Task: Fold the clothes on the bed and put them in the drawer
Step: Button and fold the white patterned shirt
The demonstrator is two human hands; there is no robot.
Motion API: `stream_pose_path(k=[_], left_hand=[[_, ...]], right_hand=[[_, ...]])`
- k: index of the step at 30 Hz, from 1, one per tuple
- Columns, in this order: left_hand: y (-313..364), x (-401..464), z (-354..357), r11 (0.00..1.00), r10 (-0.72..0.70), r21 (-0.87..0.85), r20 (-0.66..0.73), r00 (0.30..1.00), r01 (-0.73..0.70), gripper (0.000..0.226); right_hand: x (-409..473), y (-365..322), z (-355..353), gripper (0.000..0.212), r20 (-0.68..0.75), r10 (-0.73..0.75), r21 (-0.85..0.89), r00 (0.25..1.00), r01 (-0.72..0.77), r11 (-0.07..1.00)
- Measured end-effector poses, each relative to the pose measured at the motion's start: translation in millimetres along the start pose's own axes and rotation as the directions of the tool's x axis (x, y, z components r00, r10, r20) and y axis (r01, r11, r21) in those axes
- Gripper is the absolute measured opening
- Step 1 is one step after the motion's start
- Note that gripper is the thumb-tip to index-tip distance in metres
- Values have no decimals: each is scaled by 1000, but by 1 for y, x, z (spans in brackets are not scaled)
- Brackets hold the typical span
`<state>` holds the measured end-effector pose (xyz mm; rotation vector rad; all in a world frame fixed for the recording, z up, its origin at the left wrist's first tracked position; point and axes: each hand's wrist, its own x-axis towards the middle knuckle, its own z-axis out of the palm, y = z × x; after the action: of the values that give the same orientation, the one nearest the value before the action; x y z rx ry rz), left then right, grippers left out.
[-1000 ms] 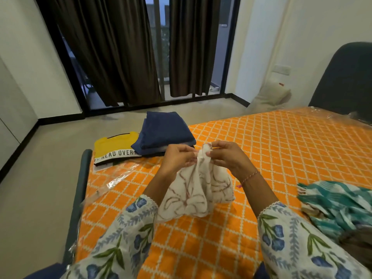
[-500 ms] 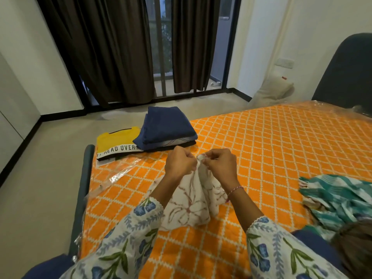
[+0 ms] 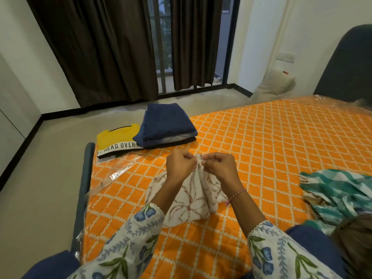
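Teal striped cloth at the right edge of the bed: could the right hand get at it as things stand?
Probably yes, but not straight away. The teal striped cloth lies on the bed to the right with bare orange bedspread between, nothing blocking. But the right hand is pinching the white printed cloth together with the left hand.

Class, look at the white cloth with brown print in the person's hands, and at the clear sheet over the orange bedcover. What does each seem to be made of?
White brown-printed cloth: seemingly thin, matte woven fabric, perhaps cotton; it hangs in soft folds where both hands pinch it. Clear sheet: likely thin plastic film; it is see-through, crinkled and glossy with glare.
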<state>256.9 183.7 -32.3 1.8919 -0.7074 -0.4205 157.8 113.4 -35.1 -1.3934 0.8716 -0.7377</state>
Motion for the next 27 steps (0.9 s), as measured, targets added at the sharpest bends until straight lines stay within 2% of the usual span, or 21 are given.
stream_pose_path(k=[5, 10, 13, 16, 19, 22, 24, 27], left_hand=[[-7, -2, 10, 1000, 21, 14, -45, 999, -21, 15], [-14, -4, 13, 1000, 13, -16, -41, 999, -14, 12], [-15, -6, 16, 996, -35, -82, -28, 999, 32, 7], [-10, -7, 20, 967, -144, -217, -20, 989, 136, 15], [-7, -7, 22, 937, -211, -289, -14, 977, 198, 17], [-10, -5, 21, 913, -248, -345, -50, 968, 216, 17], [-15, -6, 20, 928, -199, -333, -71, 977, 165, 19], [-20, -13, 20, 956, -57, -291, -85, 995, 30, 20]], right_hand=[[-2, 4, 4, 13, -57, -30, -53, 998, 27, 998], [0, 4, -2, 20, 37, 50, 12, 998, -51, 999], [3, 7, -4, 19, 60, 52, -19, 997, -51, 999], [8, 14, 2, 18, -4, -48, -201, 999, 46, 978], [8, 16, 8, 15, -32, -227, -425, 973, 192, 885], [3, 17, 13, 18, 7, -360, -496, 933, 316, 809], [2, 18, 12, 18, -27, -337, -475, 941, 285, 833], [9, 16, 8, 24, -81, -171, -376, 982, 128, 918]])
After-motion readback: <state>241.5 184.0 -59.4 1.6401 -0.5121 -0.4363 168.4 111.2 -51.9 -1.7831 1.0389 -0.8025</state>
